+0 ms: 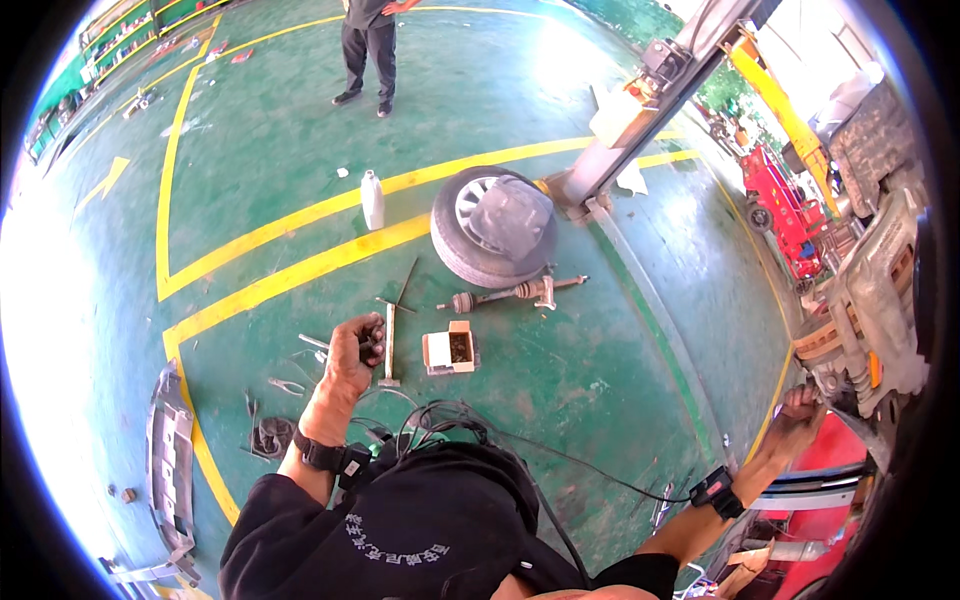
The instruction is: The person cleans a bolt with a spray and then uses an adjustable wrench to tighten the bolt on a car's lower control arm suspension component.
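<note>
My left hand (357,345) is raised in front of me, its dark-stained fingers curled in; whatever they may hold is hidden. Just right of it, in line with the fingers, a hammer (390,350) lies on the green floor. At the far right my right hand (795,415) reaches in under the rusty brake disc (822,340) of a raised car. Its fingers are bent against the suspension parts (862,360), and the piece they grip is too small to name. A drive shaft (510,293) and an open cardboard box (440,352) lie ahead on the floor.
A wheel (460,255) with a grey cover lies beside the lift post (605,165). Left of it stands a white bottle (372,202). Pliers (287,386) and a long metal bracket (170,455) lie at left. Cables cross near my body. A person (370,50) stands ahead.
</note>
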Demonstrator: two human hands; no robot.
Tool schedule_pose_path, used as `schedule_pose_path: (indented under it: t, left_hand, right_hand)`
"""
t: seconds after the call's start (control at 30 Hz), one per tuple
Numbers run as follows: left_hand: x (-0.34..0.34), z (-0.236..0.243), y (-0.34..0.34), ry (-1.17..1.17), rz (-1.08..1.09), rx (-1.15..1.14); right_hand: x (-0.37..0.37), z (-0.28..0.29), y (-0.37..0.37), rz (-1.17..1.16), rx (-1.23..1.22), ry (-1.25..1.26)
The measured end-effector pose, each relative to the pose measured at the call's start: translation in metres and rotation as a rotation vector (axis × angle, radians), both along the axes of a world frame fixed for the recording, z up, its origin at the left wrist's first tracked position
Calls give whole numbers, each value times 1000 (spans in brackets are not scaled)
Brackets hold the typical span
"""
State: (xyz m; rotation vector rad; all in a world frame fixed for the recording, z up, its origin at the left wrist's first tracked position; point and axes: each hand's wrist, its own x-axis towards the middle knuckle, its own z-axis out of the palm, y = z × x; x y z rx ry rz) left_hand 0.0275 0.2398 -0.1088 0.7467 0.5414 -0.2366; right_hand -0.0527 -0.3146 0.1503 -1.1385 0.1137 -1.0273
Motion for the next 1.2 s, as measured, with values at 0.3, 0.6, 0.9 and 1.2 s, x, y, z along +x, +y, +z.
schedule_pose_path:
  t: [0.3, 0.6, 0.9, 1.2]
  left_hand:
    - [0, 3, -4, 4, -8, -6]
    - [4, 1, -10, 9, -2, -39]
    - [9, 17, -22, 16, -39, 12]
    - [7, 2, -18, 17, -34, -35]
  right_hand:
    - [0, 6, 11, -19, 24, -14]
    - [-11, 11, 14, -127, -14, -21]
    - [-10, -6, -28, -53, -73, 46]
    - [-31, -2, -74, 497, -216, 9]
